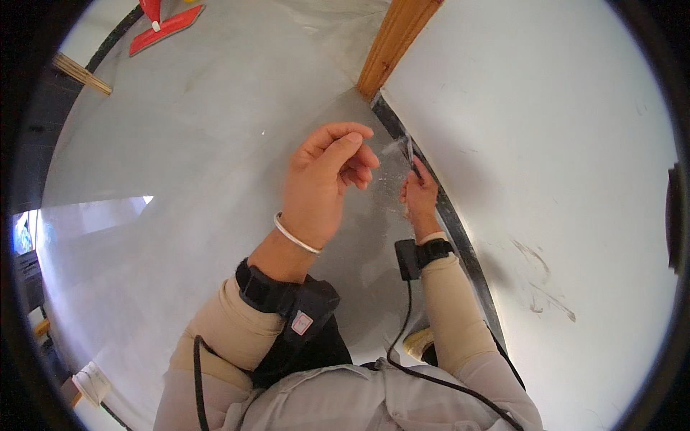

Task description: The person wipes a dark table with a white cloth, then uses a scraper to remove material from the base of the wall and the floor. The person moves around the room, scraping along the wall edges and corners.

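My right hand (422,192) is closed around a slim hand tool (410,149) with a dark grip and a thin, pale blade-like end; its exact kind is not clear. The tool's tip is at the dark baseboard (389,117) along the foot of the white wall, near the corner. To the left, my left hand (327,172) hovers above the grey floor (215,172) with fingers loosely curled and nothing visible in them. Pale crumbs and dust lie on the floor between the hands.
A wooden door frame post (395,47) stands where the baseboard ends. Dark scuffs (546,294) mark the white wall (575,179) on the right. A red flat-headed tool (167,30) lies far left. Cables run from the black wrist devices, and my shoe (418,345) is below.
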`<state>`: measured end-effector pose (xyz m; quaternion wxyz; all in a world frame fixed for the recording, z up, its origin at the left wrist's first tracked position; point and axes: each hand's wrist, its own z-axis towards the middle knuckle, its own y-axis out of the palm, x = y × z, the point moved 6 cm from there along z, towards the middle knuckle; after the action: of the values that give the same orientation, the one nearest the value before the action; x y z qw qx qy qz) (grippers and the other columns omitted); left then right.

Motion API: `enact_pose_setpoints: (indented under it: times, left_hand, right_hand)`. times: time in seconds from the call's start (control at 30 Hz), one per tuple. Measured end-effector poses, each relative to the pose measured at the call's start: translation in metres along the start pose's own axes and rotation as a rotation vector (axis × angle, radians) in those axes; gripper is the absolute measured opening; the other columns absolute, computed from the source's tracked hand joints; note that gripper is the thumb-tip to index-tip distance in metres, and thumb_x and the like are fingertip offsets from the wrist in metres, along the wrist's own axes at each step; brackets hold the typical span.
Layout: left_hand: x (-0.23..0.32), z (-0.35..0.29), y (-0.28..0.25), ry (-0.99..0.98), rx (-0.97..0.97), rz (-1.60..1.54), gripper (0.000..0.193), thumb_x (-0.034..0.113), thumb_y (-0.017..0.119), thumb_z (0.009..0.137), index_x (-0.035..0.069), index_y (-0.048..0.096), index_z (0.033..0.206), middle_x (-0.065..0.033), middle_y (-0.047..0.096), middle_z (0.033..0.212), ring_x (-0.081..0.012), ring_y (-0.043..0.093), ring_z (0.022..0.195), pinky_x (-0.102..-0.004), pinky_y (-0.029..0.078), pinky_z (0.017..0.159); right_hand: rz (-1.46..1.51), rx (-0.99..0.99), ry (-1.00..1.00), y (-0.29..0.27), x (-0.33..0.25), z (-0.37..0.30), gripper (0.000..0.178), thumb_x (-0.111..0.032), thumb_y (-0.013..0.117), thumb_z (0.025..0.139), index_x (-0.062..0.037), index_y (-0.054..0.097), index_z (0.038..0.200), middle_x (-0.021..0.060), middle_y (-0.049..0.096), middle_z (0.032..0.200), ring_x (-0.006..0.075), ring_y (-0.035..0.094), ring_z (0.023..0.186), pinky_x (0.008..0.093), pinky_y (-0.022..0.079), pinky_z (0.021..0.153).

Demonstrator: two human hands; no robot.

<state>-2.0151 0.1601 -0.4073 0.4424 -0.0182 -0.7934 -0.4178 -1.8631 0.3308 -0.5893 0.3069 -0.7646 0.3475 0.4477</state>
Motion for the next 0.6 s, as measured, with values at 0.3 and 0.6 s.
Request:
enact_pose_setpoints:
  times: [0.3,0.6]
  left_hand:
    - [0.003,-0.001,0.003,0.012,-0.011,0.01,0.016,0.013,0.048,0.09,0.002,0.059,0.096,-0.005,0.059,0.07,-0.0108,0.053,0.06,-0.0227,0.043,0.054]
    - [0.017,-0.013,-0.003,0.061,-0.018,-0.021,0.015,0.013,0.051,0.089,0.003,0.06,0.094,-0.0054,0.061,0.072,-0.0096,0.053,0.059,-0.022,0.043,0.055]
  right_hand:
    - [-0.011,0.007,-0.031,-0.005,0.006,-0.01,0.038,-0.007,0.046,0.09,-0.0075,0.046,0.128,0.0005,0.048,0.06,0.0078,0.043,0.047,0.0227,0.037,0.04]
    - [-0.062,-0.029,-0.134,-0.028,0.007,-0.017,0.037,-0.005,0.046,0.09,-0.0079,0.047,0.127,0.002,0.05,0.061,0.0091,0.044,0.047,0.0243,0.039,0.04]
